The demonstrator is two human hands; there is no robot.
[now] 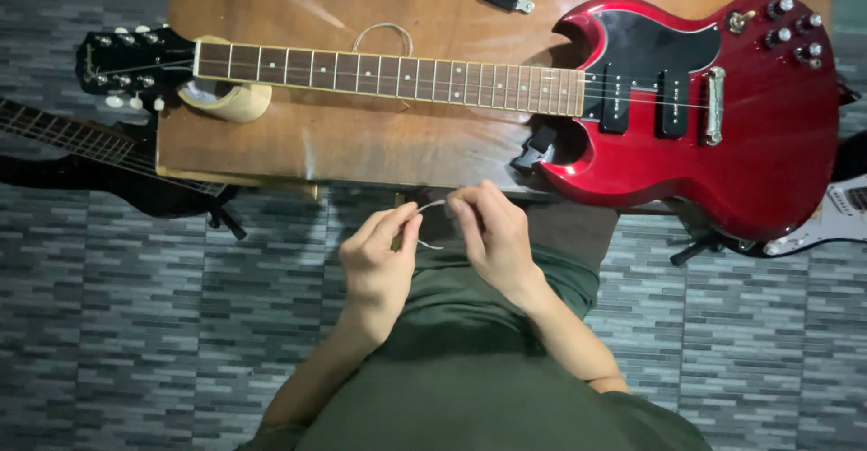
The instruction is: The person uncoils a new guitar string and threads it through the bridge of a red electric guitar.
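Our left hand (379, 257) and right hand (488, 230) pinch a thin guitar string (432, 205) taut; its springy end could slip and whip free.

Your single head camera looks straight down from above your lap, fairly near, taking in the wooden table (361, 144) ahead across the frame's top and the tiled floor (135, 325) beneath you.

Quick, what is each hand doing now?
Left hand: pinched shut on the guitar string.
Right hand: pinched shut on the same guitar string.
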